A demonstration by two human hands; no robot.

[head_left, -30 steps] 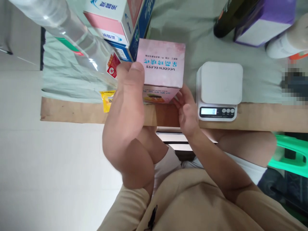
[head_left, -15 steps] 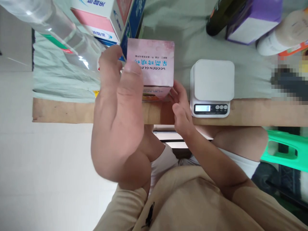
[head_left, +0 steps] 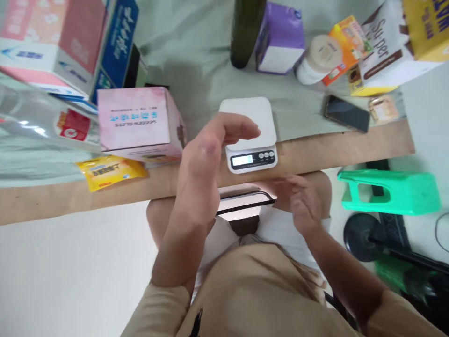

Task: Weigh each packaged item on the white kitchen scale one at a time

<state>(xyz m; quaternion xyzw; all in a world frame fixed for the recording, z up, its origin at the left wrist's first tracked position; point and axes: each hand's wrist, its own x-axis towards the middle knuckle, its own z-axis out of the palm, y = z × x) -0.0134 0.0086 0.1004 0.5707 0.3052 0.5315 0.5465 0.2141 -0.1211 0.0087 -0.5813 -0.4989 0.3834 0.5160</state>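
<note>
My left hand point(head_left: 210, 152) is raised over the left side of a white kitchen scale point(head_left: 250, 121), holding nothing, with its fingers stretched out and slightly bent. I cannot tell whether its fingertips touch the scale's plate. The lit display point(head_left: 242, 160) seems to read 0. Below the table edge, above my lap, my right hand point(head_left: 303, 203) hangs with fingers apart and nothing in it; it is a little blurred. To the left of my left hand stands a pink glass box point(head_left: 133, 119), apart from it, with its printing upside down.
A clear bottle point(head_left: 38, 117), a yellow packet point(head_left: 112, 172) and pink-and-blue boxes point(head_left: 79, 51) are at left. Behind the scale stand a dark bottle point(head_left: 247, 32), a purple box point(head_left: 280, 40) and a white jar point(head_left: 319, 58). At right lie a phone point(head_left: 346, 113) and a green stool point(head_left: 389, 192).
Both hands have left the pink box. My left hand has moved right to the scale, my right hand back over my lap. The view has shifted right, showing more boxes and the phone.
</note>
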